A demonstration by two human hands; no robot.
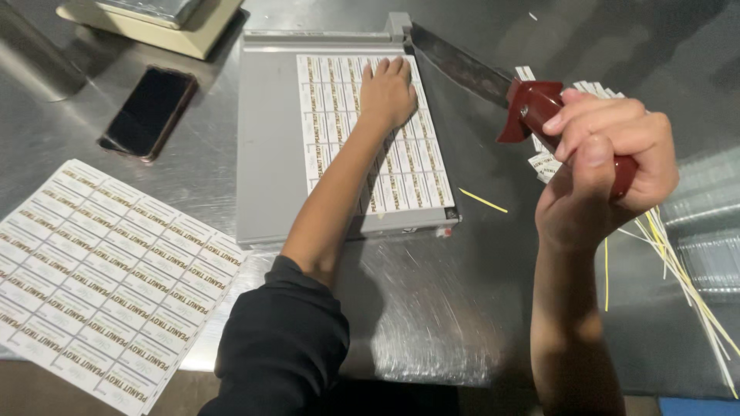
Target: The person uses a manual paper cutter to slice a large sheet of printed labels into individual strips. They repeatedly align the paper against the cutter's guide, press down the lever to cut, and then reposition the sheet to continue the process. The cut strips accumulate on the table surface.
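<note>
A grey paper cutter (270, 154) lies on the steel table. A white sheet of printed labels (339, 115) rests on its bed, along the right edge. My left hand (387, 94) presses flat on the top of that sheet, fingers spread. My right hand (605, 166) is closed around the dark red handle (532, 104) of the cutter's blade arm (459, 65), which is raised up off the bed, hinged at the far corner.
A second sheet of labels (100, 277) lies at the near left. A dark phone (149, 112) and a beige scale (162, 23) sit at the far left. Cut label strips (543, 163) and thin yellow trimmings (678, 270) pile up on the right.
</note>
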